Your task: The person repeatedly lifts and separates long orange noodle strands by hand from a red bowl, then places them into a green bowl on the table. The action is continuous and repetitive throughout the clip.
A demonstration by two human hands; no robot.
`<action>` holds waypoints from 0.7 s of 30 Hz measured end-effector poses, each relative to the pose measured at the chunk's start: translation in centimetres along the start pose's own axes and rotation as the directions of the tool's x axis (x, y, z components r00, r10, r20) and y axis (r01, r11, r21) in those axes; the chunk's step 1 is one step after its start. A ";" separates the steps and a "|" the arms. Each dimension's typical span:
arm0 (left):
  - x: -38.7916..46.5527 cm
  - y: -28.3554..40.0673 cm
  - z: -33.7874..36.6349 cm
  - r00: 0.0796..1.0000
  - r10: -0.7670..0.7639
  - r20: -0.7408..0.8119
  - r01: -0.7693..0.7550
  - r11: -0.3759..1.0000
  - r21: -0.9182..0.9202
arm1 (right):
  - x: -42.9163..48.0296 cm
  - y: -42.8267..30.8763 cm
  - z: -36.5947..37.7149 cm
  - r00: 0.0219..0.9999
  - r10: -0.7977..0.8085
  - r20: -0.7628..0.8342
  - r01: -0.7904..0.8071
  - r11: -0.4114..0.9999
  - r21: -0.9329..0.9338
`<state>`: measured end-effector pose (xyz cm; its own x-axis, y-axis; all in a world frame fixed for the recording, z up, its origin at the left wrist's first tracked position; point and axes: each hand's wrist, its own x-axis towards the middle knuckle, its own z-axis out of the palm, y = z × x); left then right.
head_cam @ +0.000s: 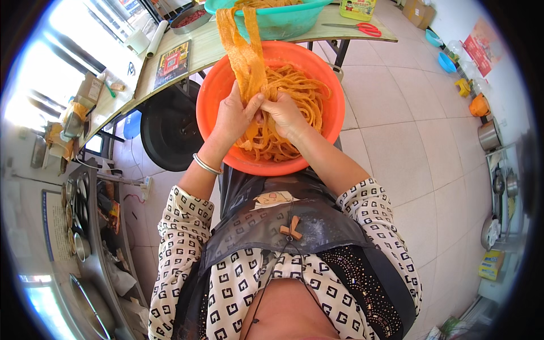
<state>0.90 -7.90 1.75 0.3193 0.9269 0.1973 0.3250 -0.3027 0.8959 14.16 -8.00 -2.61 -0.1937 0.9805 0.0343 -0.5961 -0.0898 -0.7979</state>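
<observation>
An orange-red plastic basin [335,100] rests before me at my lap, holding a heap of long orange strips [312,97] like coated noodles or dried tofu skin. Over the basin my left hand [238,108] grips a bundle of wide flat orange strips [246,55]. The bundle runs up and over the rim of a teal plastic basin [293,21] on the table, where more of the strips lie. Beside it, touching, my right hand [282,110] closes on the lower part of the same strips. The fingertips are partly hidden among them.
On the wooden-topped table [204,59] lie red-handled scissors [367,29], a printed booklet [172,63] and a metal pan of red bits [191,19]; a yellow-labelled jug [357,9] stands behind. A large black tub [168,127] is under the table. Metal shelving [102,238] stands at left.
</observation>
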 end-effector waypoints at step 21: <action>3.5 5.4 -4.3 0.988 0.147 0.046 -0.153 0.968 0.196 | 0.8 -8.3 1.7 0.920 -0.302 0.249 0.391 0.721 -0.572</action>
<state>-0.03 -5.29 8.96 0.4044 0.8611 0.3083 0.4406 -0.4788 0.7593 17.64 -6.74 5.05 -0.1928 0.8857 0.4223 -0.0593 0.4191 -0.9060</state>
